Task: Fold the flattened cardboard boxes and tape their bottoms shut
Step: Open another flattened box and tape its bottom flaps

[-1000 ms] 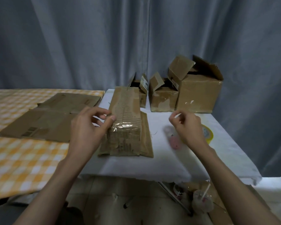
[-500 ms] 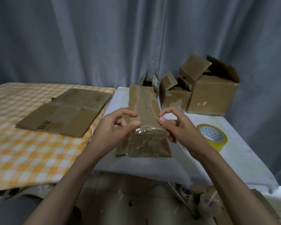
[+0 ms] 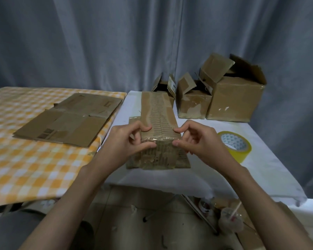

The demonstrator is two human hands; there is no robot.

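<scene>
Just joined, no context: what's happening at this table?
A person is working on a long narrow cardboard box lying on the white-covered table. The left hand and right hand pinch its near end from either side, where clear tape is pressed over the edge. A yellow tape roll sits to the right. Flattened boxes wait on the checkered table; three assembled boxes stand at the back.

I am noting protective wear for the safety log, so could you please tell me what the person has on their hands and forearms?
Nothing shows on either: the left hand and right hand are bare, with no gloves, rings or watch in view. Both forearms are uncovered up to the frame's bottom edge, with no sleeve in sight.
</scene>
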